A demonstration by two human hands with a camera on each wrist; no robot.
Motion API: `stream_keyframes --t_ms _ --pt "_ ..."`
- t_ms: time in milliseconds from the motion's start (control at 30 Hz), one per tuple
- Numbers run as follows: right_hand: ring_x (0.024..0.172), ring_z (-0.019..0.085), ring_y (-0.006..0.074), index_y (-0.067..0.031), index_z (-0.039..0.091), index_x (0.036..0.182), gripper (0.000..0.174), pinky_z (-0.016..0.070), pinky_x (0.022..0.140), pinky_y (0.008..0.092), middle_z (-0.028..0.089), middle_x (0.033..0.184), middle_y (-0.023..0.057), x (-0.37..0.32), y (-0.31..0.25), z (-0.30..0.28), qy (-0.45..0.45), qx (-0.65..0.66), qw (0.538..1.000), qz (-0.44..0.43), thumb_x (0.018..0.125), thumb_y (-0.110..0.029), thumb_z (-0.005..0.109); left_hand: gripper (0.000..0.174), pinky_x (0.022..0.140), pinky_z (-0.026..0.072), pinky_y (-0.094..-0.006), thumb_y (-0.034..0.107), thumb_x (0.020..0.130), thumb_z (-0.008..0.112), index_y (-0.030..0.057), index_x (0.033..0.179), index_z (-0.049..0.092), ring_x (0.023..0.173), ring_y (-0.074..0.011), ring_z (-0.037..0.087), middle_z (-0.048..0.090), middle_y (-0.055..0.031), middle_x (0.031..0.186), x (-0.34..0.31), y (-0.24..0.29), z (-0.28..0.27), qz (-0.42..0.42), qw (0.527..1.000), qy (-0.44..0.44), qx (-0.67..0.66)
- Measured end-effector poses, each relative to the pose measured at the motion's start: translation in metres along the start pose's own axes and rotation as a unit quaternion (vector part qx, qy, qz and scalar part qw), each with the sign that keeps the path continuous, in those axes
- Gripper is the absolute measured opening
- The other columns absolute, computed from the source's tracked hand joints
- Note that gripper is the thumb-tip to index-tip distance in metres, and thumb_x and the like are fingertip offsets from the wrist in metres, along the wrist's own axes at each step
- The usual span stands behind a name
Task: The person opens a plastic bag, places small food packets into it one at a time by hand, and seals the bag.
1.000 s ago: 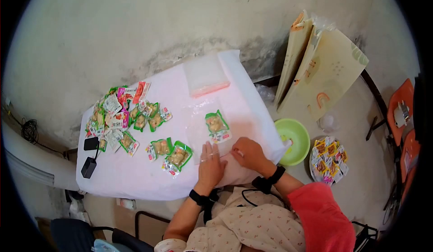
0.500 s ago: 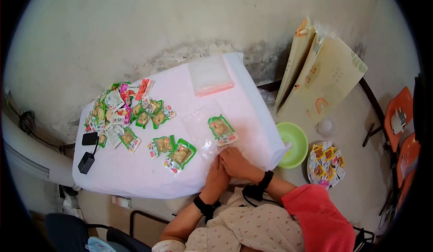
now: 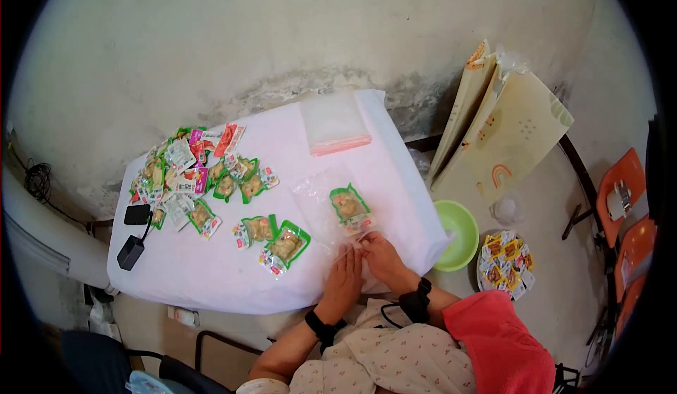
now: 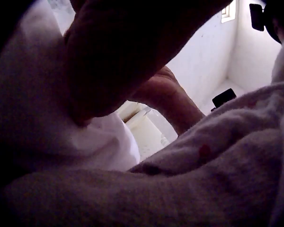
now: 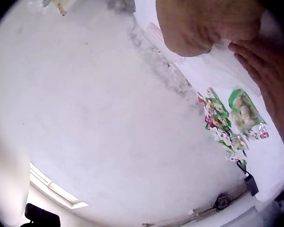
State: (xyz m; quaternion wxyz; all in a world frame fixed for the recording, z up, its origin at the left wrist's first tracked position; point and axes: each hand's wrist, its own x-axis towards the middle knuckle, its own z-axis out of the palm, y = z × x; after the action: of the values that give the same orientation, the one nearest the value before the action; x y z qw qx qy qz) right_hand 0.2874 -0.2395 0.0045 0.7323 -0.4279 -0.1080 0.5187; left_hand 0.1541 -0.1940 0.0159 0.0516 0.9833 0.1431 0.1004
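Note:
A clear plastic bag [image 3: 310,195] lies flat near the front right of the white-covered table, with a green-edged snack packet [image 3: 349,203] showing inside its outline. My left hand [image 3: 343,285] rests on the bag's near end, its fingers straight and pointing away from me. Just right of it, my right hand [image 3: 384,258] pinches the bag's near edge between thumb and fingers. The two hands almost meet there. In the right wrist view the right hand [image 5: 203,26] hides the pinched edge. The left wrist view is dark, with the left hand [image 4: 118,56] in shadow.
Two green-edged packets [image 3: 288,244] lie left of the bag, and a heap of mixed packets [image 3: 176,165] further left. A stack of clear bags [image 3: 335,126] sits at the back. A green basin [image 3: 458,235] and a bowl of small packets [image 3: 504,263] stand right of the table.
My right hand first came left against the left hand at the bag's near edge, then drew slightly apart, still at that edge. The head view has shifted a little.

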Motion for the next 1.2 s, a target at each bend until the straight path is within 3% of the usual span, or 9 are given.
stream_keyframes --t_ms 167,333,467,500,533,633,767,1067,1200 --pt "0.098 0.053 0.0147 -0.0011 0.053 0.104 0.016 0.0425 0.087 0.0295 0.055 0.109 0.0072 -0.001 0.009 -0.002 -0.045 0.067 0.996 -0.032 0.09 -0.002 0.045 0.075 0.107 0.0307 -0.0424 0.026 0.077 0.064 -0.0149 0.131 0.034 0.129 -0.0407 0.035 0.037 -0.0311 0.135 0.001 0.001 0.0 0.002 1.0 -0.009 0.021" --pt "0.098 0.053 0.0179 0.0015 0.05 0.108 0.02 0.0426 0.09 0.0307 0.055 0.106 0.0087 0.002 -0.003 0.015 0.009 -0.263 0.959 -0.107 0.089 -0.002 0.046 0.069 0.107 0.0306 -0.043 0.025 0.079 0.061 -0.0145 0.13 0.037 0.129 -0.042 0.033 0.036 -0.0318 0.135 -0.001 0.002 0.012 -0.007 0.999 -0.034 0.026" --pt "0.101 0.052 0.0176 0.0006 0.051 0.107 0.018 0.0418 0.092 0.0328 0.055 0.107 0.0082 0.034 0.031 0.003 0.041 -0.31 0.944 -0.104 0.092 -0.005 0.045 0.063 0.107 0.031 -0.0441 0.022 0.081 0.059 -0.012 0.131 0.039 0.131 -0.0437 0.03 0.033 -0.0313 0.137 -0.001 0.002 0.013 0.002 0.999 0.002 0.036" --pt "0.107 0.048 0.0174 -0.0027 0.048 0.115 0.025 0.0368 0.095 0.0353 0.052 0.114 0.0053 0.038 0.031 0.01 -0.002 -0.094 0.991 -0.099 0.092 -0.012 0.045 0.062 0.107 0.0309 -0.0444 0.02 0.081 0.058 -0.0113 0.131 0.039 0.132 -0.0443 0.028 0.033 -0.0307 0.138 0.0 0.001 0.011 -0.003 1.0 0.014 0.009" --pt "0.114 0.044 0.0172 -0.006 0.045 0.122 0.033 0.0318 0.099 0.0377 0.05 0.121 0.0023 0.042 0.029 0.016 -0.044 0.127 0.987 -0.089 0.091 -0.019 0.046 0.062 0.107 0.0309 -0.0444 0.02 0.081 0.058 -0.0113 0.131 0.039 0.132 -0.0443 0.028 0.033 -0.0307 0.138 0.0 0.001 0.011 -0.003 1.0 0.015 0.01" --pt "0.122 0.038 0.0173 -0.0085 0.044 0.128 0.041 0.0246 0.104 0.0437 0.044 0.133 -0.001 0.052 0.022 0.025 -0.027 0.118 0.99 -0.077 0.091 -0.025 0.045 0.061 0.106 0.0317 -0.0441 0.015 0.078 0.058 -0.0108 0.13 0.04 0.132 -0.0446 0.027 0.033 -0.0293 0.138 0.003 0.001 0.012 -0.006 0.999 0.025 -0.022" --pt "0.124 0.037 0.0176 -0.0099 0.043 0.131 0.042 0.0251 0.103 0.0439 0.041 0.137 -0.0003 0.065 0.039 0.024 0.032 0.182 0.982 -0.043 0.092 -0.025 0.044 0.06 0.105 0.0334 -0.0434 0.011 0.074 0.057 -0.0102 0.128 0.043 0.131 -0.0436 0.029 0.034 -0.0283 0.138 0.008 0.004 -0.003 -0.005 1.0 -0.013 -0.028" --pt "0.123 0.038 0.0182 -0.0139 0.035 0.139 0.045 0.0314 0.099 0.0403 0.041 0.136 0.0006 0.077 0.015 0.016 0.003 0.026 0.997 -0.068 0.097 -0.026 0.043 0.051 0.103 0.0353 -0.0415 0.013 0.077 0.053 -0.0082 0.123 0.049 0.127 -0.0414 0.036 0.044 -0.0258 0.132 0.01 -0.001 0.007 -0.001 0.994 -0.008 0.111" --pt "0.121 0.041 0.0201 -0.0097 0.035 0.138 0.045 0.0325 0.1 0.0395 0.042 0.134 0.0019 0.061 0.011 -0.01 -0.119 0.032 0.987 -0.1 0.097 -0.027 0.043 0.042 0.097 0.0403 -0.0401 0.011 0.077 0.057 -0.0044 0.116 0.055 0.119 -0.0337 0.045 0.052 -0.0203 0.123 0.005 -0.008 0.005 0.042 0.994 0.064 -0.082"
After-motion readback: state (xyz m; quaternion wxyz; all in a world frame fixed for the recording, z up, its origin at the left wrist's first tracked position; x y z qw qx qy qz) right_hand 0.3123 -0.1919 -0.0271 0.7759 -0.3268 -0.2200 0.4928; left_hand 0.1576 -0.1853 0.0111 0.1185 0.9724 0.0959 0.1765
